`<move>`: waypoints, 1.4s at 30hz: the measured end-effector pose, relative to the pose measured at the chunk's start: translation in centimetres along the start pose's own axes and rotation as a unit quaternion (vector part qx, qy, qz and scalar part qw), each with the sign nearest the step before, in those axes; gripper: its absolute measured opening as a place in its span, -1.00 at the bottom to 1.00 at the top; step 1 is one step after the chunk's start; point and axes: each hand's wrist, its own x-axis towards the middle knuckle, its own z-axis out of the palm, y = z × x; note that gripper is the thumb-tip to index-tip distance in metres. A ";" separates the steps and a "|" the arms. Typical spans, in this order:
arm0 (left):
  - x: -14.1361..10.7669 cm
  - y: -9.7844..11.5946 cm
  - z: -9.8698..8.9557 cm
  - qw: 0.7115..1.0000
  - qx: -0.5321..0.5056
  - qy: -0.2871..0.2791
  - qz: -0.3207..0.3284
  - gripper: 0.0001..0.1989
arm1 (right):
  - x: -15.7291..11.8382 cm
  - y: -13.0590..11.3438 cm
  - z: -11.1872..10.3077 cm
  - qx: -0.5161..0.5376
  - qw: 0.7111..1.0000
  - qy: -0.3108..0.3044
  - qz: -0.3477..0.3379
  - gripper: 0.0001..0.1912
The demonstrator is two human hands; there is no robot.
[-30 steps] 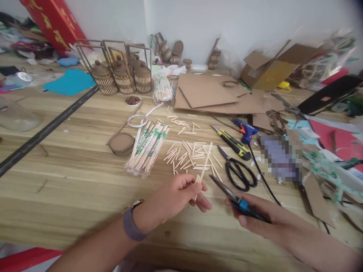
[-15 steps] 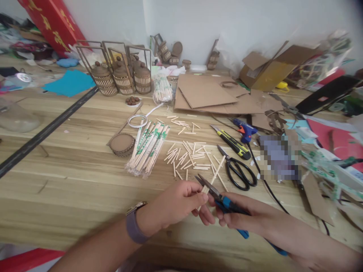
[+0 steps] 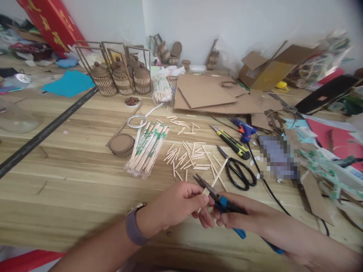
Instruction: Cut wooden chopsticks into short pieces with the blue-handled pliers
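Observation:
My left hand [image 3: 184, 202] is closed, pinching a few thin wooden sticks [image 3: 219, 175] between thumb and fingers; one longer stick slants up to the right. In my right hand [image 3: 241, 217] are blue-and-black-handled cutters [image 3: 227, 203], gripped by the handles. Their narrow, pointed jaws lie across the sticks just above my left thumb, slightly apart at the tips. Many short cut sticks [image 3: 184, 155] lie scattered beyond my hands. Black-handled scissors [image 3: 241, 173] rest to the right of them, with a yellow-and-black utility knife [image 3: 232, 142] behind.
Wrapped chopsticks [image 3: 149, 149] lie left of the cut pieces, beside a round brown disc [image 3: 121, 145] and a tape roll [image 3: 137, 121]. A blue glue gun [image 3: 244, 129] trails its cord along the right. Cardboard sheets [image 3: 207, 94] and small handled baskets [image 3: 120, 77] stand further back.
The cutters and my right hand have shifted slightly left. The long stick's tip has moved a little right and down. Both grips stay the same.

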 end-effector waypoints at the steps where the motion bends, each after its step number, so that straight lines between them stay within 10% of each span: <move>1: 0.0 0.0 0.0 1.000 0.000 0.000 0.000 -0.57 | 0.0 0.0 0.0 0.003 1.000 -0.008 0.004 -0.74; 32: 0.1 0.1 0.0 0.999 -0.011 0.030 0.011 -0.56 | 1.8 1.3 1.1 -0.008 0.998 0.003 -0.064 -0.86; 42: 0.3 0.1 0.2 0.999 -0.036 0.026 0.000 -0.53 | 0.8 0.7 0.3 0.061 0.998 0.001 0.012 -0.75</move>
